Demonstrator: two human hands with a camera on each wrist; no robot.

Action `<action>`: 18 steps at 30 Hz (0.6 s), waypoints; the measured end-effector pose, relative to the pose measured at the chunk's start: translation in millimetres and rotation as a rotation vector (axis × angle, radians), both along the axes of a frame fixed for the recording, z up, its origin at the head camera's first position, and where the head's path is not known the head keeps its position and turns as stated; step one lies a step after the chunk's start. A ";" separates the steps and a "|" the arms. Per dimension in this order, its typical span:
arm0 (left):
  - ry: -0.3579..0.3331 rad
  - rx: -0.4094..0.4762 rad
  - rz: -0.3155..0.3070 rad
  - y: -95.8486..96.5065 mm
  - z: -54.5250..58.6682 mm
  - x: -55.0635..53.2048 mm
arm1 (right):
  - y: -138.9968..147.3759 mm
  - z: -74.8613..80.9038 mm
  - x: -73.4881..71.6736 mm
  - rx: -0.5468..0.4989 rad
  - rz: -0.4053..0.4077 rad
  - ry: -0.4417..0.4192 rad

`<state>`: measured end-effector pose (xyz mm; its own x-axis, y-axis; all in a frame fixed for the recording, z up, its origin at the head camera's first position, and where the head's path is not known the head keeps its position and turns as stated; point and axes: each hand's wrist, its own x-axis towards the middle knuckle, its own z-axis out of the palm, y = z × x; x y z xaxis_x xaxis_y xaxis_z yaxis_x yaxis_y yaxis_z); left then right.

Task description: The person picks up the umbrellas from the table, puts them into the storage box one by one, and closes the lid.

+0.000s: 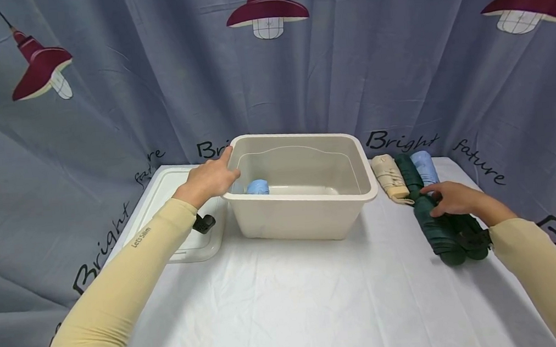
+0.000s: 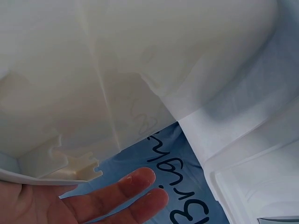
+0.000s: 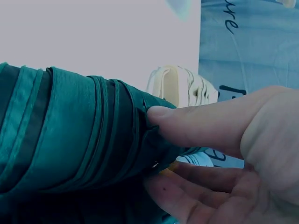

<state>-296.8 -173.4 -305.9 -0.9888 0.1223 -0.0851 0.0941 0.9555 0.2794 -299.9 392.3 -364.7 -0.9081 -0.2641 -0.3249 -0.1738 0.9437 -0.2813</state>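
Head view: green umbrella gripped at right of frame

A folded dark green umbrella [image 1: 444, 233] is gripped by the right hand [image 1: 451, 198], thumb and fingers closed round it, at the right of the frame. Its long axis runs from lower right toward the upper left. The left hand [image 1: 211, 177] is laid on the rim of the beige bin [image 1: 354, 189], fingers relaxed. A white cloth-covered table [image 1: 289, 299] is seen below, a grey curtain [image 1: 397, 64] printed with lamps behind.
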 end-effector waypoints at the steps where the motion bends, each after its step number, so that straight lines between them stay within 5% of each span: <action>1: 0.000 0.001 -0.001 0.0 -0.1 0.2 | -0.9 0.1 -0.2 0.006 -0.002 0.001; 18: -0.008 0.005 0.003 0.4 0.4 1.0 | -8.0 -0.9 2.0 0.111 -0.065 0.029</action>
<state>-295.8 -172.9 -305.5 -0.9886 0.1193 -0.0924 0.0885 0.9545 0.2848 -297.8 384.2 -365.6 -0.9315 -0.1682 -0.3224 -0.1178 0.9784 -0.1700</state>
